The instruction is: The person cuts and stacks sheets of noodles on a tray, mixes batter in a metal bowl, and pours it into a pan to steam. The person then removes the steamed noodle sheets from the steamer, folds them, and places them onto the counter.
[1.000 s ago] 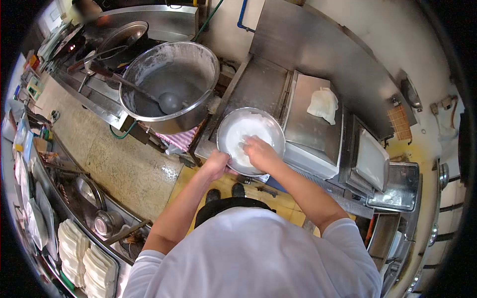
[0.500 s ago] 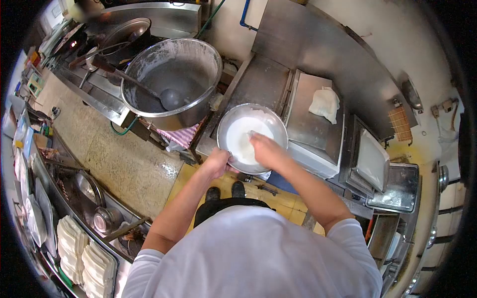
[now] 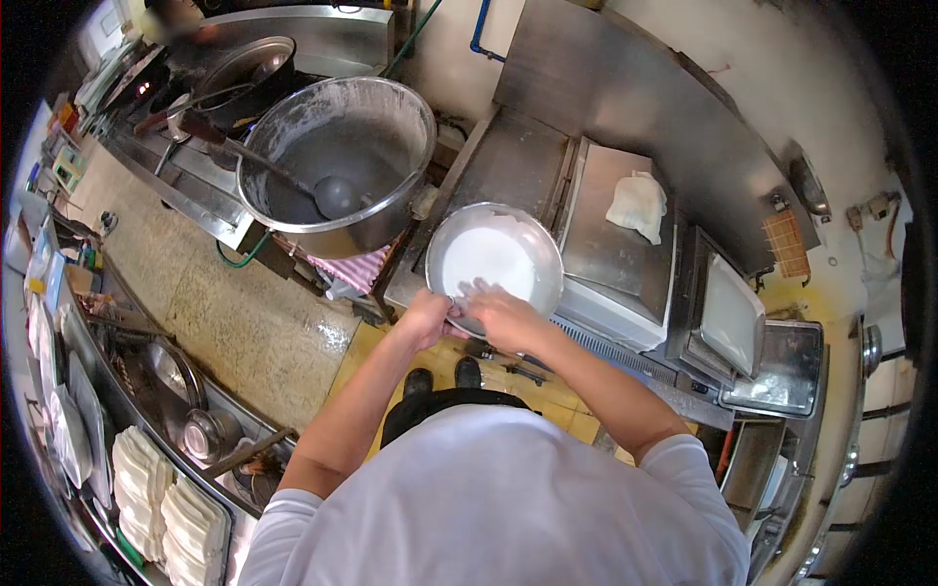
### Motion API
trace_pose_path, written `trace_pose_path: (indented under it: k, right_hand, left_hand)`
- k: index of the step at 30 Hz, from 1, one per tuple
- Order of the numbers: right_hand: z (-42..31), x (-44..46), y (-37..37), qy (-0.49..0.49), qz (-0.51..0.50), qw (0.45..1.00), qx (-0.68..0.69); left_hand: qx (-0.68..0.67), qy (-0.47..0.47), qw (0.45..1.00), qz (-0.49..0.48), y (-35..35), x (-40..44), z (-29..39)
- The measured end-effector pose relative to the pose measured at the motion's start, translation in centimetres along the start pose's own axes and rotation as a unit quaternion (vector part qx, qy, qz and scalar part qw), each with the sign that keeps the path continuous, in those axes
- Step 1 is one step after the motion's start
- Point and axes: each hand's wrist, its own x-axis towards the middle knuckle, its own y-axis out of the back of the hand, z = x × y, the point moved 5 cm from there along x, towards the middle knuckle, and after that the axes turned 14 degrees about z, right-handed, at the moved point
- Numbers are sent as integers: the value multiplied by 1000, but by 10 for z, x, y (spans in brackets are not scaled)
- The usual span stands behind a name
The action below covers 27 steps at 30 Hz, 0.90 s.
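A steel bowl (image 3: 549, 256) with white liquid (image 3: 486, 256) in it is in front of me, at the edge of the steel counter. My left hand (image 3: 428, 320) is closed around the bowl's near-left rim. Inside the near side of the bowl is my right hand (image 3: 496, 314), its fingers apart at the edge of the liquid. I see nothing held in it. Left of the bowl stands a large steel pot (image 3: 337, 156) with pale residue on its wall. A long-handled ladle (image 3: 337, 195) rests in that pot.
A white cloth (image 3: 637, 205) lies on a steel lid to the right. Beyond it are a white tray (image 3: 733, 314) and a metal pan (image 3: 782, 366). Woks (image 3: 249, 73) sit at the far left. Stacked white items (image 3: 147, 488) lie on the near-left counter. Another person (image 3: 176, 15) stands at the upper left.
My right hand has drawn back from the middle of the liquid toward the near rim, and its fingers have spread. My left hand still grips the rim.
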Motion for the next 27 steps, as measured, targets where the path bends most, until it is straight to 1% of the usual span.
trace_pose_path:
  k: [3, 6, 9, 12, 15, 18, 21, 24, 27]
  right_hand:
    - [7, 7, 1, -17, 35, 999, -33]
    - [6, 13, 12, 26, 9, 999, -44]
    - [36, 21, 16, -83, 89, 991, 56]
    - [35, 24, 37, -123, 106, 983, 88]
    - [35, 24, 26, -98, 133, 976, 142]
    - [30, 25, 26, -64, 201, 970, 124]
    - [31, 21, 37, -138, 146, 971, 126]
    - [20, 15, 27, -154, 20, 976, 152]
    - [0, 8, 27, -156, -4, 978, 142]
  left_hand:
    - [11, 1, 1000, -5, -7, -10, 6]
    - [9, 0, 1000, -4, -6, -10, 6]
    - [7, -3, 1000, 7, -6, -12, 8]
    - [-4, 2, 1000, 0, -5, -14, 7]
    - [10, 4, 1000, -5, -6, -13, 8]
    - [14, 0, 1000, -1, -7, -13, 9]
    - [12, 0, 1000, 5, -7, -13, 10]
    - [15, 3, 1000, 16, -6, -13, 8]
    - [7, -1, 1000, 3, -8, -12, 8]
